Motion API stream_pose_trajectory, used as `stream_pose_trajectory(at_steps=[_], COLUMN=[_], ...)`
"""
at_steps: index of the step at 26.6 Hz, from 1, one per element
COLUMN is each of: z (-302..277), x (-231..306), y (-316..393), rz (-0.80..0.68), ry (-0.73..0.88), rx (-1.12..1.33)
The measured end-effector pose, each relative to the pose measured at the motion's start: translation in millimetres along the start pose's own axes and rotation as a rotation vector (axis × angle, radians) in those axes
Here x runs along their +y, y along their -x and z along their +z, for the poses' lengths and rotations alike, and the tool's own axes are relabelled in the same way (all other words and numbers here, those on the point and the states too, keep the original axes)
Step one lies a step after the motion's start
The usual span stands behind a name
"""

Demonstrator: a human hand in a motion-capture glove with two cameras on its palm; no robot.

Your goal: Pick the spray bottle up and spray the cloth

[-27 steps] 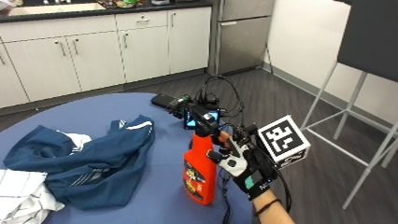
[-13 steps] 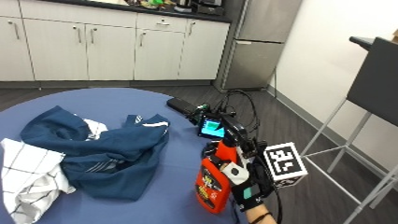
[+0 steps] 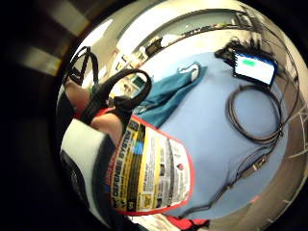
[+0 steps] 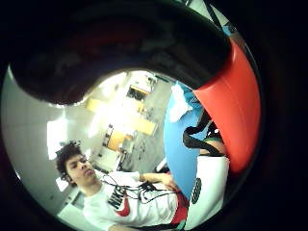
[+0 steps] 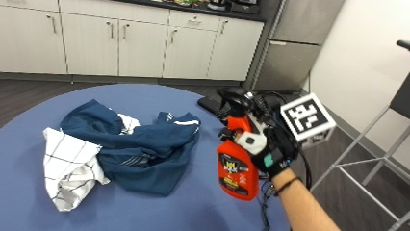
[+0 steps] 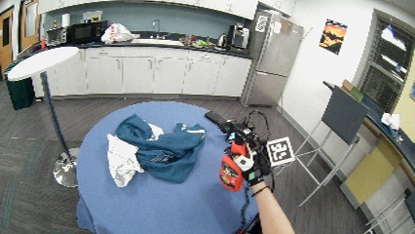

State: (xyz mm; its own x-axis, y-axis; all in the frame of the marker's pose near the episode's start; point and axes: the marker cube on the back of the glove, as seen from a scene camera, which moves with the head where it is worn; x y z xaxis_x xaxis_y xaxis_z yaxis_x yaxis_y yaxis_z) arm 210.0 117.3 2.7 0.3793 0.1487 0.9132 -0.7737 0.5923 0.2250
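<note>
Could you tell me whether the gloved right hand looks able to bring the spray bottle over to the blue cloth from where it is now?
Probably yes: the right hand grips the spray bottle, and bare table lies between it and the blue cloth.

Gloved right hand, forearm raised, fingers curled in a closed grip.

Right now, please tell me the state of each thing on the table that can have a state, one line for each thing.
spray bottle: upright, nozzle toward the cloths, gripped at the neck by the right hand.
blue cloth: crumpled in a heap on the table, untouched.
white checked cloth: crumpled, lying against the blue cloth.
small screen device: lit, on the table beside coiled cables.
</note>
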Motion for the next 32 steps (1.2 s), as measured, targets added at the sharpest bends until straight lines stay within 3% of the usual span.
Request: stream_pose_trajectory(at_steps=[4,9,17,24,32], z=[14.1,55.6,142.8,222.5,232.8], x=[-53.5,-88.6,-55.1,-36.5,-34.9], y=[63.5,85.2,14.1,2.2,6.2], rz=[0.005,0.043,0.236,0.234,0.229], ry=[0.23,0.467,0.814,0.981,1.017], rx=[0.154,0.342,0.556,0.612,0.648])
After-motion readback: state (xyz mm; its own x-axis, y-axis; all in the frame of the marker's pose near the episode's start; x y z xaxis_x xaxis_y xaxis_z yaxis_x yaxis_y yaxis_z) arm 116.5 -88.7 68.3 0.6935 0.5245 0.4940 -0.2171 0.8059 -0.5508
